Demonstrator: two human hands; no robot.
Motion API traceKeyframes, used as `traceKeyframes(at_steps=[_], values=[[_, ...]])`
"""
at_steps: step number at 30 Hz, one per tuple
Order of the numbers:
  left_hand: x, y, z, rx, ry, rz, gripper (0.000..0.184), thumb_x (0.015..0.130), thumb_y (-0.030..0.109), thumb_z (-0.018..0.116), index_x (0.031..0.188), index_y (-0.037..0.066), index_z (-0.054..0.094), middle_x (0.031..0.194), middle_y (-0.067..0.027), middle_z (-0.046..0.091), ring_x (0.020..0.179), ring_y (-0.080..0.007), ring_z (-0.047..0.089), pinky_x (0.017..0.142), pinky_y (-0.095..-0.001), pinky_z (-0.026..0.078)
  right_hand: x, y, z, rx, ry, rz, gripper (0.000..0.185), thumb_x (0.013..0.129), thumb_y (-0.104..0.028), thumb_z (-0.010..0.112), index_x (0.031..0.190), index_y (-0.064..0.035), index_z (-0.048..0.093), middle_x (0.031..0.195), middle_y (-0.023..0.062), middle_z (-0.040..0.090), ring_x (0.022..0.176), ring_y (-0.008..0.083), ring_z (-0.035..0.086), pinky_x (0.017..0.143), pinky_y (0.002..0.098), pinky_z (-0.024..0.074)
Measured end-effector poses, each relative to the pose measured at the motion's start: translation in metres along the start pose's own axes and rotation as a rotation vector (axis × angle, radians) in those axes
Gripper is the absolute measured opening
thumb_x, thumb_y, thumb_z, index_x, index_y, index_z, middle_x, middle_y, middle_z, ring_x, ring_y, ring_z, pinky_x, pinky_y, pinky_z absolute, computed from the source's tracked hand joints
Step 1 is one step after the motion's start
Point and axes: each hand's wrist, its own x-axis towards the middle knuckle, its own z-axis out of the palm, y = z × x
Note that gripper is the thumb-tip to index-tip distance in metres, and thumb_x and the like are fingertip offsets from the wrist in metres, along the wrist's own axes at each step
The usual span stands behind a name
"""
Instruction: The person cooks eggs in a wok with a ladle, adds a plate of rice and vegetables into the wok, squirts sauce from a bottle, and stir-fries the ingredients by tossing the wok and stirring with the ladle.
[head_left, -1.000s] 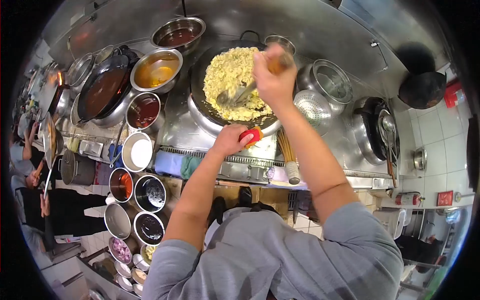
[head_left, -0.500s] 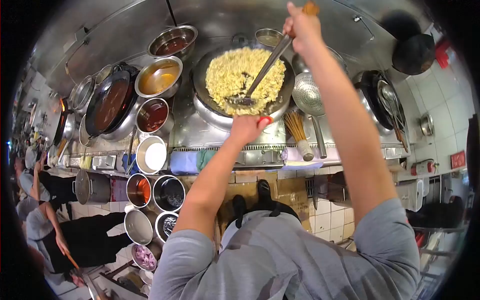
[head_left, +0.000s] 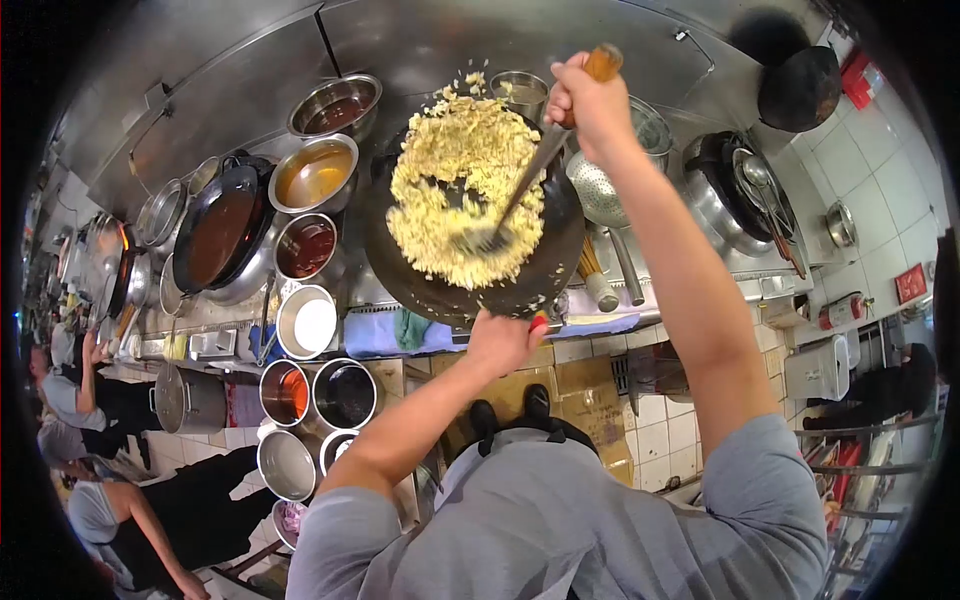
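Observation:
A black wok (head_left: 400,275) full of yellow fried rice (head_left: 440,160) is tilted toward me, grains flying up past its far rim. My left hand (head_left: 497,345) is closed at the near edge of the wok; a bit of red shows by its thumb, and the grip itself is partly hidden. Above the wok's right side, my right hand (head_left: 597,115) is wrapped round the wooden end of a long metal wok spatula (head_left: 530,185). Its blurred head sits in the rice.
Steel bowls of sauce, including an orange one (head_left: 315,175), stand left of the wok, beside another wok (head_left: 218,230) of brown liquid. A perforated strainer (head_left: 598,190) and a bamboo brush (head_left: 597,280) lie at right. Another person (head_left: 150,510) is at lower left.
The wok has come toward me off the stove and tilted, with rice now thrown up. My left hand moved nearer, and my right hand has dropped slightly with the spatula.

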Motion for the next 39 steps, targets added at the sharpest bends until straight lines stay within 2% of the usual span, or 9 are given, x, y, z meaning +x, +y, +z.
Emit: traceKeyframes(at_steps=[1,2,6,10,16,22,27,34,39], values=[[0.004,0.013,-0.04,0.0,0.107,0.048,0.05,0.094,0.053,0.049,0.077,0.011,0.071,0.07,-0.0149,0.067,0.069,-0.0304,0.067,0.068,-0.0453,0.05,-0.005,-0.026,0.008,-0.08,-0.054,0.005,0.019,0.088,-0.011,0.062,0.077,-0.0083,0.047,0.056,0.0008,0.046,0.044,0.0132,0.046,0.046,0.0308,0.0428],[0.035,0.02,-0.109,-0.084,-0.405,-0.217,0.051,0.093,0.055,0.05,0.081,0.011,0.074,0.065,-0.0135,0.066,0.067,-0.0318,0.068,0.067,-0.0454,0.053,-0.009,-0.047,0.013,-0.16,-0.11,0.015,0.019,0.088,-0.01,0.063,0.079,-0.0097,0.046,0.057,-0.0018,0.044,0.045,0.0118,0.043,0.046,0.0317,0.0432],[0.072,-0.031,-0.063,0.044,0.245,0.038,0.045,0.093,0.049,0.052,0.072,0.013,0.07,0.06,-0.0109,0.063,0.055,-0.0313,0.061,0.066,-0.0449,0.046,-0.015,-0.025,0.03,-0.196,0.129,-0.15,0.021,0.09,-0.009,0.063,0.078,-0.0077,0.045,0.057,0.0004,0.047,0.043,0.0109,0.043,0.042,0.0284,0.0412],[-0.003,-0.018,0.04,-0.014,-0.073,-0.127,0.045,0.096,0.049,0.047,0.086,0.013,0.071,0.079,-0.013,0.069,0.071,-0.0293,0.065,0.072,-0.0458,0.044,-0.015,0.049,0.004,-0.191,0.122,-0.191,0.019,0.091,-0.009,0.061,0.081,-0.008,0.044,0.058,0.0009,0.047,0.044,0.0126,0.045,0.043,0.0292,0.0419],[0.061,-0.002,-0.123,-0.067,0.048,-0.002,0.048,0.094,0.053,0.049,0.082,0.013,0.074,0.057,-0.0116,0.064,0.055,-0.0324,0.064,0.059,-0.0449,0.051,-0.011,-0.054,0.002,-0.051,-0.058,-0.062,0.019,0.091,-0.013,0.062,0.084,-0.0082,0.045,0.056,-0.0005,0.043,0.044,0.011,0.042,0.047,0.0304,0.0429],[-0.006,-0.008,0.035,0.002,-0.107,-0.075,0.051,0.094,0.055,0.046,0.084,0.013,0.072,0.078,-0.0135,0.07,0.078,-0.0277,0.068,0.082,-0.0481,0.043,-0.022,0.04,-0.002,-0.198,0.113,-0.178,0.02,0.088,-0.012,0.064,0.081,-0.0065,0.046,0.057,0.0022,0.05,0.046,0.0116,0.049,0.044,0.0287,0.0434],[0.056,0.001,-0.122,-0.041,-0.001,-0.039,0.041,0.091,0.052,0.054,0.087,0.019,0.076,0.063,-0.0088,0.067,0.062,-0.0287,0.067,0.053,-0.0435,0.05,-0.022,-0.051,0.004,-0.045,-0.057,-0.064,0.019,0.089,-0.014,0.063,0.079,-0.0064,0.049,0.058,0.0012,0.049,0.044,0.011,0.046,0.044,0.0285,0.044],[0.005,-0.021,0.042,-0.052,-0.096,-0.122,0.052,0.097,0.049,0.043,0.074,0.011,0.07,0.076,-0.0117,0.07,0.071,-0.0292,0.067,0.076,-0.046,0.044,-0.024,0.059,-0.008,0.014,0.132,-0.204,0.013,0.089,-0.006,0.058,0.085,-0.007,0.046,0.06,0.0025,0.051,0.047,0.0116,0.052,0.042,0.0268,0.0427],[0.036,0.016,-0.12,-0.001,-0.11,-0.043,0.051,0.093,0.052,0.05,0.074,0.01,0.072,0.059,-0.0125,0.064,0.059,-0.0316,0.066,0.063,-0.0419,0.052,-0.028,-0.05,0.01,-0.066,-0.05,-0.041,0.019,0.091,-0.011,0.063,0.079,-0.01,0.047,0.056,-0.0012,0.04,0.045,0.0108,0.039,0.046,0.0308,0.0411]])
